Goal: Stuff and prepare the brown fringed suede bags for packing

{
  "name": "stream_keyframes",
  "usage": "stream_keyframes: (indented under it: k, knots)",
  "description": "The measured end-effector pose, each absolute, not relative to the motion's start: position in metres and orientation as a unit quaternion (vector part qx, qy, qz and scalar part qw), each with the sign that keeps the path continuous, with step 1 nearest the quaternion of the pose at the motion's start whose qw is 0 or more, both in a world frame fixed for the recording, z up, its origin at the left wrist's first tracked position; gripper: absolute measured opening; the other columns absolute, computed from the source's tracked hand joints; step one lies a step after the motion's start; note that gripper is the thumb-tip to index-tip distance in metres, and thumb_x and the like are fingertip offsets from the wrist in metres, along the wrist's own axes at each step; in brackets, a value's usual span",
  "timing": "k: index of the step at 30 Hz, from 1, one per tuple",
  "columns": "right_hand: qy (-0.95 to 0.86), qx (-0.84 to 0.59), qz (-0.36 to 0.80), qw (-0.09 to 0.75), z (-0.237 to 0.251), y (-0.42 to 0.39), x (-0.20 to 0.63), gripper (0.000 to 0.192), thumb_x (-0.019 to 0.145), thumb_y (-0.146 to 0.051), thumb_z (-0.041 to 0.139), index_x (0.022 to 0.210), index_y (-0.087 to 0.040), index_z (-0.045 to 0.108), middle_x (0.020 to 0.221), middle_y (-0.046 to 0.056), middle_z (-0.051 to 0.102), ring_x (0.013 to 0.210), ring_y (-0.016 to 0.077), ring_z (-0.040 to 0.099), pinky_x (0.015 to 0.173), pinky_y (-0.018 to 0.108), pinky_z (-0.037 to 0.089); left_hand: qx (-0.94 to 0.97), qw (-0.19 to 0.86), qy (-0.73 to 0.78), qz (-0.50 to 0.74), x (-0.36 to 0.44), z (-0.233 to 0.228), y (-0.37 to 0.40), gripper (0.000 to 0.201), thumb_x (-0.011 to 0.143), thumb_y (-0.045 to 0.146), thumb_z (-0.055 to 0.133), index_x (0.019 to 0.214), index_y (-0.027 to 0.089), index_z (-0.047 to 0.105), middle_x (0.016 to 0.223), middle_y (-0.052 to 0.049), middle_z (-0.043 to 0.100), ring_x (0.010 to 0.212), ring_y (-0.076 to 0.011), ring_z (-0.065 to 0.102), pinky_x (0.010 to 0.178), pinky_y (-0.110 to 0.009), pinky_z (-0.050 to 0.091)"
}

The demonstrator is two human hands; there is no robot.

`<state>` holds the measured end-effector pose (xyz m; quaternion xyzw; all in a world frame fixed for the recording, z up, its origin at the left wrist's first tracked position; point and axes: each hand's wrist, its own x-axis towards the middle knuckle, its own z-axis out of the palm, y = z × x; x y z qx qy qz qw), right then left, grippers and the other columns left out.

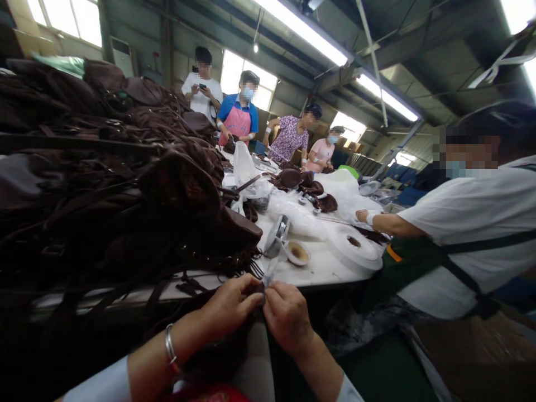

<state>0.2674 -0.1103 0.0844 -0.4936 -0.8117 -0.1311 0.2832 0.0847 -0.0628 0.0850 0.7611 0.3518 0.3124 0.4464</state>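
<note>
At the table's near edge, my left hand [234,304] and my right hand [288,315] meet with their fingertips almost touching. Both are closed in a pinch. A translucent plastic strip [273,271] rises from between the fingers, its lower end at my right fingertips. Something small and dark sits at my left fingertips, mostly hidden by the fingers. Just beyond stand a metallic tape dispenser [277,234] and a small roll of tape [297,253]. Dark brown leather bags [180,206] are heaped to the left, their straps and tassels hanging near my left hand.
A large white roll [355,248] lies on the white table [318,273] at the right. White wrapping sheets [299,212] and more brown bags [291,177] lie farther back. A co-worker [473,223] leans in from the right; several other people stand at the far end.
</note>
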Motion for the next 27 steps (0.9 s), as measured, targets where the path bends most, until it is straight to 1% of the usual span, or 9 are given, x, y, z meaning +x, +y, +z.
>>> stream_keyframes:
  k: [2, 4, 6, 8, 14, 19, 21, 24, 27]
  knots:
    - [-0.801, -0.509, -0.118, 0.293, 0.08, -0.11, 0.273, 0.023, 0.091, -0.008, 0.048, 0.073, -0.02, 0.057, 0.079, 0.004, 0.061, 0.077, 0.0185, 0.057, 0.073, 0.032, 0.04, 0.802, 0.422, 0.314, 0.283, 0.071, 0.078, -0.066, 0.017, 0.092, 0.027, 0.058, 0.104, 0.019, 0.068, 0.102, -0.006, 0.071, 0.094, -0.0211, 0.065, 0.085, -0.031, 0.047]
    - [-0.795, -0.518, -0.107, 0.297, 0.078, -0.11, 0.275, 0.024, 0.09, -0.008, 0.049, 0.071, -0.02, 0.055, 0.077, 0.004, 0.06, 0.075, 0.0176, 0.056, 0.072, 0.03, 0.039, 0.837, 0.378, 0.29, 0.27, 0.064, 0.07, -0.07, 0.013, 0.092, 0.025, 0.06, 0.099, 0.019, 0.069, 0.104, -0.006, 0.07, 0.098, -0.0218, 0.062, 0.088, -0.031, 0.045]
    - [-0.793, -0.523, -0.107, 0.292, 0.079, -0.111, 0.275, 0.024, 0.089, -0.007, 0.049, 0.07, -0.02, 0.054, 0.075, 0.003, 0.059, 0.073, 0.0171, 0.055, 0.071, 0.03, 0.039, 0.856, 0.337, 0.292, 0.263, 0.067, 0.062, -0.071, 0.01, 0.091, 0.024, 0.061, 0.086, 0.018, 0.067, 0.094, -0.005, 0.068, 0.092, -0.0207, 0.06, 0.084, -0.03, 0.043]
    - [-0.788, -0.532, -0.125, 0.283, 0.084, -0.113, 0.276, 0.025, 0.089, -0.007, 0.049, 0.068, -0.021, 0.053, 0.073, 0.003, 0.057, 0.072, 0.0174, 0.054, 0.07, 0.031, 0.038, 0.864, 0.317, 0.307, 0.245, 0.078, 0.056, -0.069, 0.02, 0.092, 0.023, 0.06, 0.072, 0.017, 0.063, 0.078, -0.002, 0.064, 0.077, -0.0175, 0.057, 0.073, -0.028, 0.039]
    - [-0.786, -0.538, -0.209, 0.222, 0.087, -0.121, 0.281, 0.023, 0.091, -0.011, 0.048, 0.071, -0.02, 0.056, 0.075, 0.005, 0.058, 0.073, 0.02, 0.051, 0.07, 0.035, 0.034, 0.816, 0.366, 0.381, 0.233, 0.115, 0.052, -0.057, 0.03, 0.091, 0.031, 0.055, 0.064, 0.018, 0.059, 0.059, 0.004, 0.051, 0.06, -0.0133, 0.048, 0.056, -0.027, 0.026]
    - [-0.805, -0.527, -0.192, 0.195, 0.068, -0.131, 0.277, 0.021, 0.091, -0.012, 0.048, 0.074, -0.02, 0.058, 0.075, 0.005, 0.058, 0.07, 0.0203, 0.05, 0.068, 0.037, 0.033, 0.795, 0.385, 0.405, 0.238, 0.121, 0.052, -0.054, 0.033, 0.086, 0.03, 0.053, 0.055, 0.018, 0.053, 0.052, 0.005, 0.041, 0.054, -0.0122, 0.039, 0.054, -0.027, 0.022]
    - [-0.806, -0.527, -0.172, 0.208, 0.063, -0.133, 0.272, 0.021, 0.091, -0.012, 0.047, 0.076, -0.02, 0.059, 0.076, 0.004, 0.058, 0.071, 0.0204, 0.051, 0.069, 0.036, 0.034, 0.802, 0.386, 0.394, 0.23, 0.122, 0.053, -0.053, 0.032, 0.085, 0.026, 0.052, 0.054, 0.018, 0.053, 0.051, 0.004, 0.043, 0.054, -0.0125, 0.039, 0.054, -0.027, 0.022]
    - [-0.805, -0.522, -0.149, 0.238, 0.057, -0.133, 0.266, 0.023, 0.091, -0.01, 0.045, 0.075, -0.019, 0.059, 0.076, 0.005, 0.059, 0.072, 0.0204, 0.053, 0.07, 0.035, 0.037, 0.804, 0.392, 0.388, 0.223, 0.123, 0.05, -0.05, 0.025, 0.083, 0.021, 0.053, 0.06, 0.017, 0.06, 0.058, 0.001, 0.057, 0.059, -0.0143, 0.048, 0.056, -0.025, 0.03]
    - [-0.815, -0.498, -0.135, 0.262, 0.047, -0.133, 0.263, 0.022, 0.09, -0.008, 0.045, 0.077, -0.019, 0.06, 0.079, 0.006, 0.063, 0.073, 0.0202, 0.056, 0.07, 0.034, 0.04, 0.79, 0.386, 0.415, 0.235, 0.124, 0.042, -0.052, 0.017, 0.082, 0.015, 0.054, 0.086, 0.015, 0.071, 0.08, -0.006, 0.071, 0.074, -0.0188, 0.061, 0.068, -0.027, 0.043]
